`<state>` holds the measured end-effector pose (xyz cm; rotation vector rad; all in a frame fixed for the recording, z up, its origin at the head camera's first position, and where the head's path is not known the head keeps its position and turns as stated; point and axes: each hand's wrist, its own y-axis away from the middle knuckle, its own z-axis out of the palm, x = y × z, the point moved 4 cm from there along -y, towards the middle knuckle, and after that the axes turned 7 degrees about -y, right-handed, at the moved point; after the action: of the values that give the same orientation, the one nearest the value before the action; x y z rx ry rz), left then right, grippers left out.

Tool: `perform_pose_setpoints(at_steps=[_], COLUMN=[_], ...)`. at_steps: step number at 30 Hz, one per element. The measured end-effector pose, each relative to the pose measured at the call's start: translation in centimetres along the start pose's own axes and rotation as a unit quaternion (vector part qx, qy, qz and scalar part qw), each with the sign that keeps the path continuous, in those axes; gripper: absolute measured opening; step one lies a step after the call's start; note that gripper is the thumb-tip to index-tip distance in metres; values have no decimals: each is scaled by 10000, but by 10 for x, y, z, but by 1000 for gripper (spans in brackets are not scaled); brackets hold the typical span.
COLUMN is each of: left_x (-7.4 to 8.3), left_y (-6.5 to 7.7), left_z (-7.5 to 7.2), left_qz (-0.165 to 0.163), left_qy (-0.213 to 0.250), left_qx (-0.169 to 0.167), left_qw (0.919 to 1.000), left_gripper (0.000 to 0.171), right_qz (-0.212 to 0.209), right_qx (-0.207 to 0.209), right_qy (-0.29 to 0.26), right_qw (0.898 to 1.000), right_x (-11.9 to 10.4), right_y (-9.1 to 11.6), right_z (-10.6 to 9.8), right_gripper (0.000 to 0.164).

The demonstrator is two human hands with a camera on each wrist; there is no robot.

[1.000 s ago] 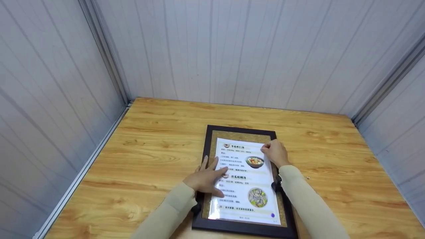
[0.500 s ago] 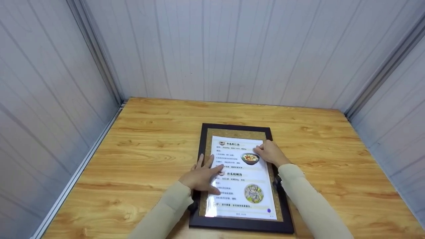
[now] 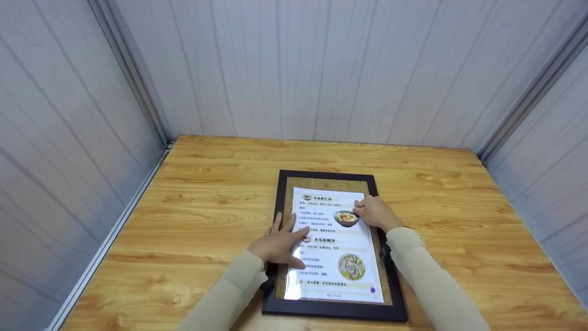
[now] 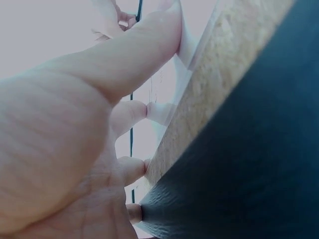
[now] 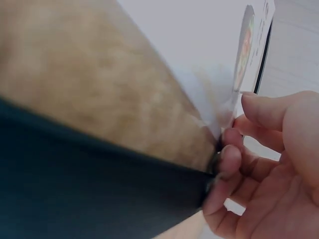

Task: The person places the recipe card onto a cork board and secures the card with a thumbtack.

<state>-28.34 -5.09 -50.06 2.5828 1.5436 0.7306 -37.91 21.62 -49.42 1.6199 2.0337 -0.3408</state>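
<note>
A white printed recipe sheet [image 3: 337, 239] with food pictures lies on a dark-framed cork board [image 3: 325, 311]. My left hand [image 3: 280, 246] rests spread across the left edge of sheet and frame; its fingertips press down in the left wrist view. At the sheet's upper right edge, my right hand [image 3: 377, 212] is curled, thumb and forefinger brought together in a pinch. Whatever sits between those fingertips is hidden. In the right wrist view its other fingers [image 5: 231, 158] touch the board's edge. A purple round pin head [image 3: 372, 290] marks the sheet's lower right corner.
The board lies on a wood-grain table [image 3: 206, 207]. Pale panel walls [image 3: 303, 69] enclose the table at the back and both sides. A tiny shiny thing [image 3: 420, 236] lies beside the right sleeve, too small to identify.
The whole view has shifted slightly, so board and hands appear a little farther left. Both hands keep their places on the sheet; the right fingertips have shifted only slightly.
</note>
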Motion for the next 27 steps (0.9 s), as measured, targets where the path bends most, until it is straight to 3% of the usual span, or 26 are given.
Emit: perform_pose_setpoints(at_steps=[4,15,23,27], left_x=[1,0,-3,-3], left_y=[0,-2,-1,0], left_z=[-4,2,3,2], left_qz=[97,106,-10,17], left_qy=[-70,12,-48,-7], left_qx=[4,-15,-33,-13], left_qw=[9999,9999,10000,10000], left_gripper=[97,97,98,98], right_qz=[-240,-90,-43,-29], right_qx=[60,29,295,389], right_qy=[58,-624,-1373,-1482], right_qw=[9997,9980,9901,9882], right_x=[0,14,25,31], right_y=[5,9,21,29], right_z=[-1,-3,-15,-25], right_gripper=[38,47,38,32])
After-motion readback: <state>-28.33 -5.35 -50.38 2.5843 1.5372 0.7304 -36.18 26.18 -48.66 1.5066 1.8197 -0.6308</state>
